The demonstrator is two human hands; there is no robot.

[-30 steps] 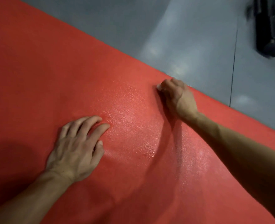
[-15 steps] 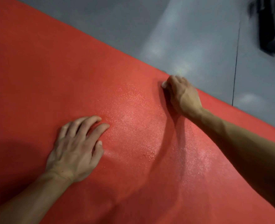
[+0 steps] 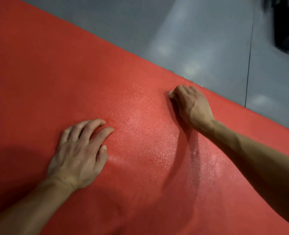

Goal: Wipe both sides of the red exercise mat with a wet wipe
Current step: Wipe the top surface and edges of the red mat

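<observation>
Mid-wipe on the upper face of the flat red foam exercise mat (image 3: 72,73): right hand (image 3: 190,106) clenched around the crumpled white wet wipe (image 3: 170,94), left hand (image 3: 80,154) spread flat, bracing. Next: sweeping onward across dry areas.

Big red exercise mat (image 3: 72,82) lying flat, wet shiny patch in its middle, small white wet wipe (image 3: 170,94) near its 2 o'clock edge

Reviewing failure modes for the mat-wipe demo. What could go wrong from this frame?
1. The right hand works close to the red mat's far edge; a longer stroke could drag the wet wipe onto the grey floor.
2. The wipe is bunched almost entirely under the fingers, so each pass likely covers little.
3. The left hand rests flat beside a wet sheen and might slip.
</observation>
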